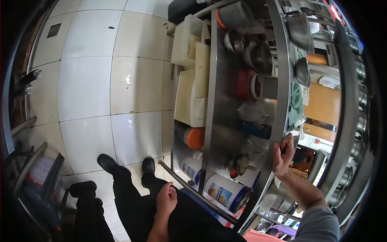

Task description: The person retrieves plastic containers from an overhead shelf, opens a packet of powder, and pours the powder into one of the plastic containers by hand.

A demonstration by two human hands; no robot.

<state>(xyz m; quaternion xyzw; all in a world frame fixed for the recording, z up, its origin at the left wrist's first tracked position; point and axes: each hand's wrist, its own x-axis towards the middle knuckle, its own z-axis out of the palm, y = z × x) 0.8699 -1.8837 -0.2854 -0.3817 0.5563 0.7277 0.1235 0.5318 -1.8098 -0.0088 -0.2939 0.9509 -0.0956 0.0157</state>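
Note:
My left hand [166, 199] hangs low in front of my dark trousers, its fingers loosely curled with nothing seen in them. At the edge of a steel counter [264, 177], my right hand [284, 155] is closed with its fingers folded in. Whether it holds anything is hidden. A green cloth [296, 103] lies on the counter just past this hand. Farther along are two metal bowls, a larger bowl [300, 33] and a smaller bowl [302, 72].
Shelves under the counter hold metal pots [259, 57], a labelled white tub [223, 191], an orange-lidded container [194, 137] and pale plastic bins [187, 42]. A steel rail [197, 193] runs beside my legs. Another person's dark trouser legs [86, 213] show on the tiled floor [84, 88].

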